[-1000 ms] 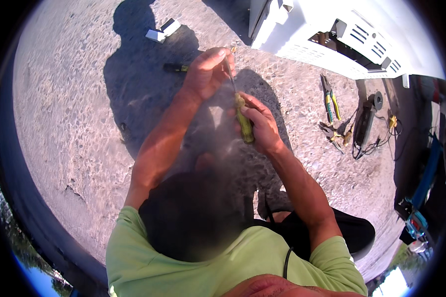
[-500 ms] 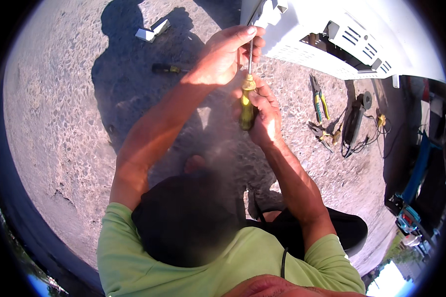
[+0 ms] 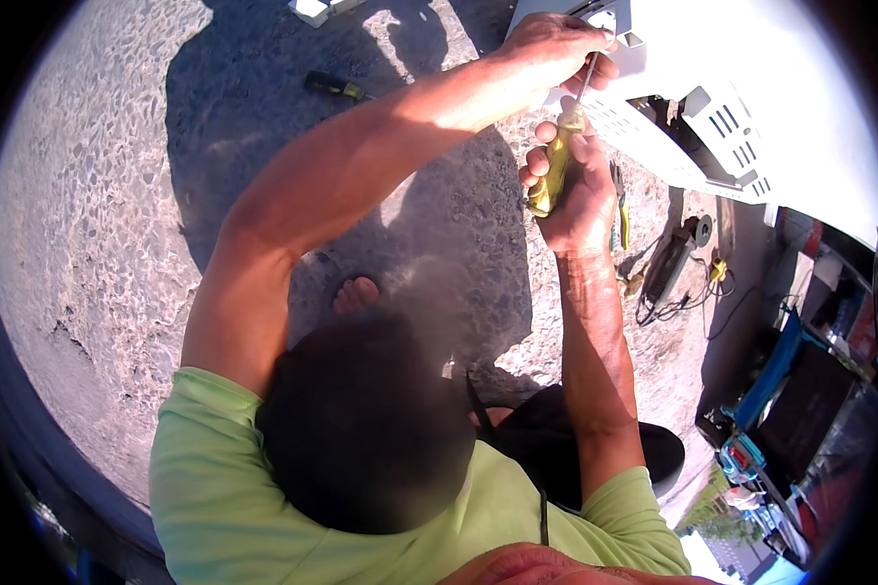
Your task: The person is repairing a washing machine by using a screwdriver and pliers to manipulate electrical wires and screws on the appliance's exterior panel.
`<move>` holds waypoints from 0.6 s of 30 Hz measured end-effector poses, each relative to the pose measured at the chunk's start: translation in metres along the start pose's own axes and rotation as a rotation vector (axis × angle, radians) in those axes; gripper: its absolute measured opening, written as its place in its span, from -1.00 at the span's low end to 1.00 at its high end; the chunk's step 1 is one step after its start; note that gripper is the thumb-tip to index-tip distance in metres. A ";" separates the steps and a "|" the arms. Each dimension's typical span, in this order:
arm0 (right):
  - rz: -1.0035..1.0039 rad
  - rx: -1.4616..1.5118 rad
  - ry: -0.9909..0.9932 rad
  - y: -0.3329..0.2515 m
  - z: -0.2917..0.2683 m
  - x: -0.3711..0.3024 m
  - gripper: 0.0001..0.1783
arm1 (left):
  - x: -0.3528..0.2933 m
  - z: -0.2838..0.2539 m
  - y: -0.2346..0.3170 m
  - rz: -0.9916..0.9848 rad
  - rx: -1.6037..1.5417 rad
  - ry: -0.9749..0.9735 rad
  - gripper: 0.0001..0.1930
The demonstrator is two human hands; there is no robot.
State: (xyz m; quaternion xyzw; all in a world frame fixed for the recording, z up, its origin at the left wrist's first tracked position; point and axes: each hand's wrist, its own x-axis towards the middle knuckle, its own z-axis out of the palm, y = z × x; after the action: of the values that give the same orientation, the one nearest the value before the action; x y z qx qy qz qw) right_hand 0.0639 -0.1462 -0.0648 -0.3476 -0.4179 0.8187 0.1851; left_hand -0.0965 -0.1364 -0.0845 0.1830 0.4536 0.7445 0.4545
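Observation:
My right hand is wrapped round the yellow-green handle of a screwdriver, which points up and slightly right. At the shaft's far end, my left hand closes thumb and fingers round the metal, against the corner of a white sheet-metal casing. A small bracket-like part of the casing shows just beyond the left fingertips. The screwdriver's tip is hidden by those fingers and by glare. Slots and a dark rectangular opening mark the casing's near side.
On the rough concrete lie a second screwdriver, pliers partly behind my right wrist, and an angle grinder with a looping cord. White metal pieces lie at the top edge. My bare foot is below; a cluttered blue-and-black stand is right.
Both hands and the screwdriver have shifted right and upward, nearer the casing's corner. The screwdriver now leans right instead of standing nearly straight. My view has turned somewhat.

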 end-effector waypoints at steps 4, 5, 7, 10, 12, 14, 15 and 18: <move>0.018 0.015 -0.024 -0.008 0.000 0.005 -0.48 | 0.003 0.006 0.011 -0.039 0.048 0.060 -0.75; 0.025 0.041 -0.055 -0.010 -0.002 0.006 -0.51 | 0.004 0.007 0.013 -0.038 0.063 0.071 -0.76; 0.036 0.074 -0.090 -0.012 -0.003 0.007 -0.52 | 0.006 0.007 0.014 -0.033 0.076 0.092 -0.77; 0.025 0.107 -0.110 -0.014 -0.007 0.011 -0.44 | 0.011 0.011 0.015 -0.021 0.065 0.106 -0.79; 0.020 0.078 -0.114 -0.019 -0.007 0.013 -0.42 | 0.015 0.013 0.017 -0.018 0.062 0.109 -0.81; 0.020 0.059 -0.113 -0.024 -0.007 0.014 -0.42 | 0.017 0.013 0.019 -0.025 0.099 0.114 -0.82; 0.027 0.054 -0.121 -0.026 -0.007 0.015 -0.42 | 0.017 0.013 0.022 -0.028 0.120 0.119 -0.82; 0.029 0.069 -0.126 -0.027 -0.003 0.016 -0.48 | 0.013 0.011 0.028 -0.027 0.166 0.123 -0.83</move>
State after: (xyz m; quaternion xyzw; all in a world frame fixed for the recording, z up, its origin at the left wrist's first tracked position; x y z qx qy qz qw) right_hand 0.0555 -0.1194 -0.0511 -0.2949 -0.3951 0.8555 0.1584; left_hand -0.1103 -0.1249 -0.0575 0.1677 0.5434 0.7078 0.4191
